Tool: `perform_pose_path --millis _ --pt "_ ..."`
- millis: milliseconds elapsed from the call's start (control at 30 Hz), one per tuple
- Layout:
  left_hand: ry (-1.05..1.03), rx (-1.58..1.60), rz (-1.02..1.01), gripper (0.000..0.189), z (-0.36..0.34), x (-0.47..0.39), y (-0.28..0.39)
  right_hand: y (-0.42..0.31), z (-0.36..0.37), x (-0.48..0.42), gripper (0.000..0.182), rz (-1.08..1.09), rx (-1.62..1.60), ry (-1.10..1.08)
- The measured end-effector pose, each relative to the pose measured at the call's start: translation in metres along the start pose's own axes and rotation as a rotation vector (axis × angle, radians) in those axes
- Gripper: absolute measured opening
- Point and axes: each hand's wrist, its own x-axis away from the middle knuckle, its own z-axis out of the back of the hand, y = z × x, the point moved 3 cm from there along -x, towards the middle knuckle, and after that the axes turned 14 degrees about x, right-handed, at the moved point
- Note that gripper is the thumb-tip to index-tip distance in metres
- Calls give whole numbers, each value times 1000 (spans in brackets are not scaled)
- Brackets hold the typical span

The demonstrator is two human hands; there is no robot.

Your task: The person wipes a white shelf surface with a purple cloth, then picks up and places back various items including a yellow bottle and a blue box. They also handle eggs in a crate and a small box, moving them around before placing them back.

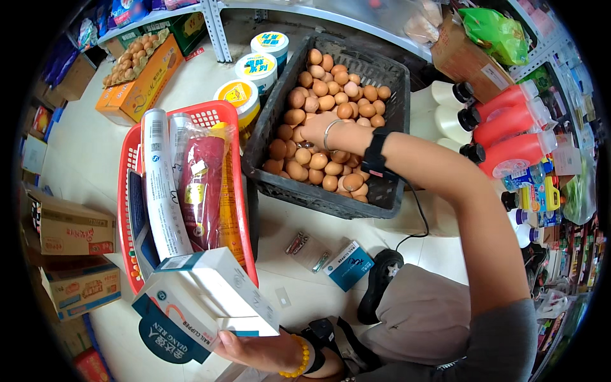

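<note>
My left hand [243, 351], a yellow bead bracelet at its wrist, grips a white and teal nail clipper box [210, 296] over the near end of a red plastic basket [125, 191]. The basket holds long wrapped rolls [160, 186] and a maroon item in clear plastic [200, 191]. My right hand [320, 130] reaches among brown eggs [317, 161] in a black plastic crate [324, 203]. Something small and metallic [304, 144] shows by its fingers; whether the hand holds it or an egg is unclear. A small teal box [349, 265] and a clear pack [308, 252] lie on the floor.
Lidded tubs [257, 71] stand between basket and crate. An egg tray [135, 58] rests on an orange carton [143, 90] at upper left. Cardboard boxes [79, 229] stand at left. White bottles with black caps [451, 122] and red bottles [508, 125] are at right, near shelving.
</note>
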Motion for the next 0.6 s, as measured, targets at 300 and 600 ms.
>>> perform_pose_path --millis 300,600 --pt "8 -66 -85 63 28 -7 -2 -20 -64 -42 15 -40 103 -119" --pt "89 -98 -51 71 17 -3 0 15 123 63 21 -338 -159 93"
